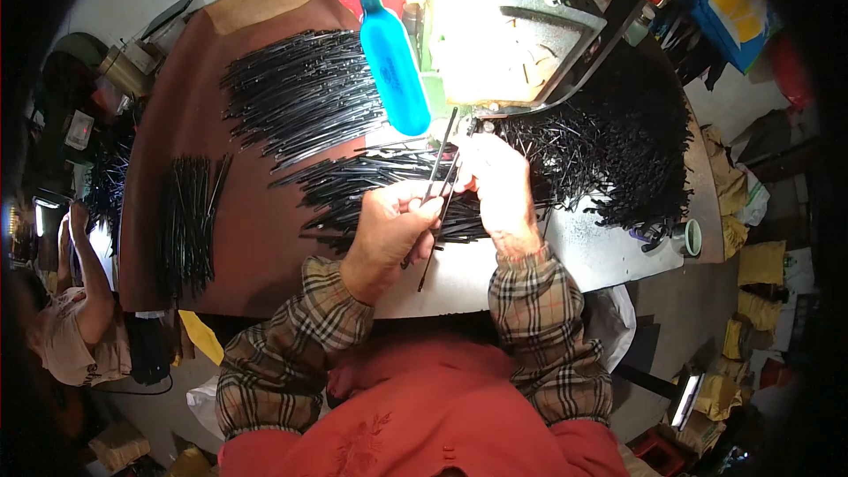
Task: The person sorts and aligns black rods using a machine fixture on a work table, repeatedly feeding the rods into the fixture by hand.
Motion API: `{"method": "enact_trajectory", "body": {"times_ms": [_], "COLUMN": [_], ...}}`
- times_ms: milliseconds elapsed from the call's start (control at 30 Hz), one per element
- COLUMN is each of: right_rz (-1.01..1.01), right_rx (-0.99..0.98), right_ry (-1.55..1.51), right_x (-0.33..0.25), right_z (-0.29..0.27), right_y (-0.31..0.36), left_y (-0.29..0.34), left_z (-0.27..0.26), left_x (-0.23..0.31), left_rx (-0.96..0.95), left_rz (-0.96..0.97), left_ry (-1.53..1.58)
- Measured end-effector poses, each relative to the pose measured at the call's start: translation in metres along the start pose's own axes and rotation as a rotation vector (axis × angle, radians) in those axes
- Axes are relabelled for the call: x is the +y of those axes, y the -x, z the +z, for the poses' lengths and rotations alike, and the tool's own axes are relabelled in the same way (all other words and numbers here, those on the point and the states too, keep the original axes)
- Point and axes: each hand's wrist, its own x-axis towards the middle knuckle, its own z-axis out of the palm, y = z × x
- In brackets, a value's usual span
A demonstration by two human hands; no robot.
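Note:
My left hand (395, 228) is closed round a few thin black rods (441, 155), which stick up past its fingers and down below them. Just right of it, my right hand (500, 184) is closed, its fingertips pinched at the upper end of a slanting black rod, close under the brightly lit machine (495, 53). Glare and the fingers hide the exact grip. A loose heap of black rods (353, 184) lies behind and left of my left hand. Above it hangs a bright blue rounded grip (395, 71) on a grey bar.
More black rods (305, 88) lie in a wide row at the far left, with a smaller bundle (190, 221) nearer. A large heap of short black pieces (636, 141) covers the right side, near a small pale green cup (688, 238). Another person (79, 309) works at far left.

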Motion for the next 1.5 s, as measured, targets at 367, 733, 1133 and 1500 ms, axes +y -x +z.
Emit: {"method": "enact_trajectory", "body": {"times_ms": [367,733,1133,1500], "right_rz": [-0.1,-0.091,-0.086,0.004], "right_rx": [-0.058,-0.093,-0.173,-0.17], "right_ry": [-0.025,-0.021,0.003,0.07], "right_x": [0.0,0.001,-0.003,-0.015], "right_z": [-0.008,-0.016,-0.011,-0.011], "right_y": [-0.013,-0.017,-0.014,0.002], "left_y": [-0.014,-0.012,-0.006,0.025], "left_z": [0.014,0.02,0.027,-0.044], "left_x": [-0.002,0.0,0.007,-0.008], "left_rx": [0.028,-0.038,-0.07,0.476], "left_rz": [0.115,0.081,0.047,0.503], "left_ry": [0.032,0.219,0.327,-0.624]}}
